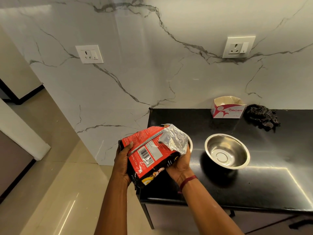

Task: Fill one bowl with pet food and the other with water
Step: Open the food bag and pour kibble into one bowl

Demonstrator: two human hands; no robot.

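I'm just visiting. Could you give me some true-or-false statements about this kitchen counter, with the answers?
1. Both the left hand and the right hand hold the food bag. True.
2. The steel bowl right of the bag is full of water. False: it looks empty.
3. A second bowl is partly hidden behind the bag. True.
4. The cardboard box lies on the floor. False: it stands on the black counter.
5. The dark cloth lies left of the box. False: it lies right of it.
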